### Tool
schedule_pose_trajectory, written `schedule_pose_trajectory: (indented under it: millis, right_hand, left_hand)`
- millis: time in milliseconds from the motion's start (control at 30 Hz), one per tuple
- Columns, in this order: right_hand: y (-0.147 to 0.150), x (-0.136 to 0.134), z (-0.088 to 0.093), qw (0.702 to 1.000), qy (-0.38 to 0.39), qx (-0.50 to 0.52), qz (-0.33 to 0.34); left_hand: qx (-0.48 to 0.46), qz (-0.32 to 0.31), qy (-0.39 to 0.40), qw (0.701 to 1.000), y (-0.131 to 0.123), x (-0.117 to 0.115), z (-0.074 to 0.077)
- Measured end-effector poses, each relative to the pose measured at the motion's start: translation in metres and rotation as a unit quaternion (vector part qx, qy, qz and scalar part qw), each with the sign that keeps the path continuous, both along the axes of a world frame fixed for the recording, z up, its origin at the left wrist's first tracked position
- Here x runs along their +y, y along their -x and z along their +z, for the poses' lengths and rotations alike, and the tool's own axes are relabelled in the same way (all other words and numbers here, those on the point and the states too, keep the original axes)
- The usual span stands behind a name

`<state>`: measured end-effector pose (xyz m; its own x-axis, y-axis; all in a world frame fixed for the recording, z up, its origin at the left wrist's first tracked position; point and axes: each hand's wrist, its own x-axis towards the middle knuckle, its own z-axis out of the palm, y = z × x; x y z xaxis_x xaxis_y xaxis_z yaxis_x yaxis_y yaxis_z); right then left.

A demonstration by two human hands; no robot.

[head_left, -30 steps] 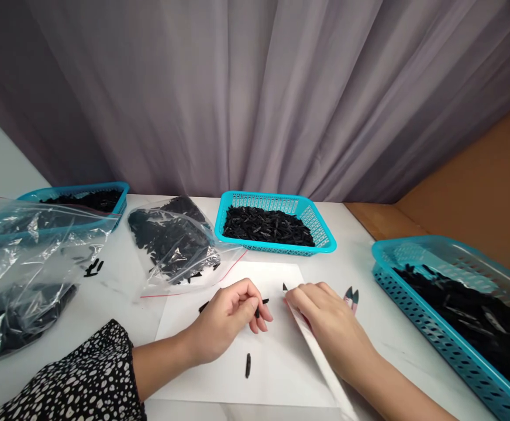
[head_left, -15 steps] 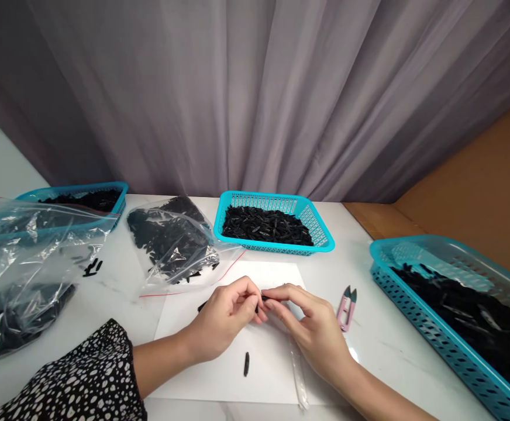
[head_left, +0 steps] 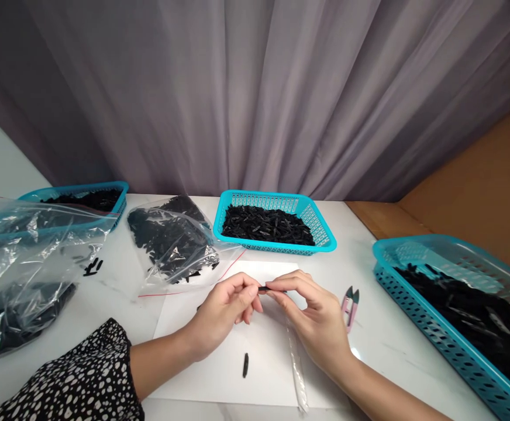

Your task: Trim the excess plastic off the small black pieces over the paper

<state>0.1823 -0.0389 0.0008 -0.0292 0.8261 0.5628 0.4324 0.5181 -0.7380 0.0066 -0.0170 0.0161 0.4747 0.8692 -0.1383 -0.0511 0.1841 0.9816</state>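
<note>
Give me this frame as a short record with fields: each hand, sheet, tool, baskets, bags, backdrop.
Right hand: pinches a thin black piece between thumb and forefinger
Left hand: thumb and forefinger at that piece's other end; grip unclear
Sheet: white paper under the hands, a dark piece lying on it
Tool: pink-handled snips, right of the right hand
Baskets: three blue, left, centre, right, holding black pieces
Bags: two clear, centre-left and far left, dark contents
Backdrop: grey curtain

laid on the white worktop: three blue baskets, two filled clear bags, white sheet, pink-handled snips, loose black pieces.
</note>
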Motion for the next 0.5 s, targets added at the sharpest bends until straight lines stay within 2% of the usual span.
schedule_pose_trajectory:
  millis: [167,500]
  right_hand:
    - [0.0016,-0.0005,-0.0016,1.0,0.01,0.016,0.009]
    - [0.0023,-0.003,-0.0064,0.991,0.11,0.078,0.003]
  left_hand:
    - [0.027,0.01,-0.027,0.999,0.0012,0.0013,0.0011]
    - [0.028,0.004,-0.038,0.999,0.0019,-0.0014,0.0045]
